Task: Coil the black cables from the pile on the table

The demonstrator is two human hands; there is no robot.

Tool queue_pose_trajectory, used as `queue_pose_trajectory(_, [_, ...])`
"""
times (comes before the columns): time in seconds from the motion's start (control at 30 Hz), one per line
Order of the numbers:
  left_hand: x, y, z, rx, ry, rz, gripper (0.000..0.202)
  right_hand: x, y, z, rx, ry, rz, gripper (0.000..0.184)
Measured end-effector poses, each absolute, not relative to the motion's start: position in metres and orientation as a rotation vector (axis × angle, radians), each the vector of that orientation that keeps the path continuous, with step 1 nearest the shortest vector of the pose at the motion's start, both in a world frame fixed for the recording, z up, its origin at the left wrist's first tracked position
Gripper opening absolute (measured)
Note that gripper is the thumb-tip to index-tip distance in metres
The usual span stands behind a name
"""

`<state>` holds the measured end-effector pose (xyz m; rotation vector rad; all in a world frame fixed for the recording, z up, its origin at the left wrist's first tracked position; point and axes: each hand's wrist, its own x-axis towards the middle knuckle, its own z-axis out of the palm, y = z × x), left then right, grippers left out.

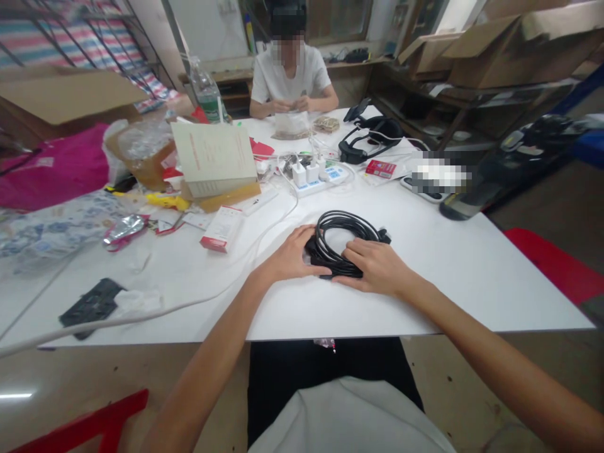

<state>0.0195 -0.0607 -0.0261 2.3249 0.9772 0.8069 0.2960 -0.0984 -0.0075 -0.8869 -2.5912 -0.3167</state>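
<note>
A coil of black cable (346,219) lies on the white table (302,314) in front of me, its loops gathered in a ring. At the ring's left side my left hand (293,253) is wrapped round the loops, thumb along the near edge. My right hand (377,265) grips the near right part, with its fingers inside the ring and the thumb in front. A plug-like cable end (384,235) sticks out at the coil's right. Both palms are hidden.
Beyond the coil stands a power strip (314,182) with chargers; its white cord crosses the table leftward. A red-and-white box (223,228), clutter and a dark plastic tray (93,307) lie left. A headset (372,138) and black bottle (491,170) are right. A person (290,82) sits opposite.
</note>
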Motion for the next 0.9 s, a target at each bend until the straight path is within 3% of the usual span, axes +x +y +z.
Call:
queue_pose_trajectory(0.3, [0.003,-0.044,-0.041,2.251,1.225,1.054,0.07,0.264,-0.048,-0.016,-1.18,-2.706,-0.223,0.066])
queue_pose_trajectory(0.5, [0.009,-0.058,-0.021,2.564,1.048,0.964,0.081,0.255,-0.046,-0.019,-1.26,-2.667,-0.178,0.069])
queue_pose_trajectory(0.77, [0.018,-0.056,-0.028,2.634,1.155,0.937,0.056,0.271,-0.047,-0.019,-1.012,-2.7,-0.031,0.057])
queue_pose_trajectory(0.9, [0.016,-0.054,-0.031,2.569,1.199,0.944,0.06,0.272,-0.05,-0.017,-0.893,-2.654,-0.017,0.056])
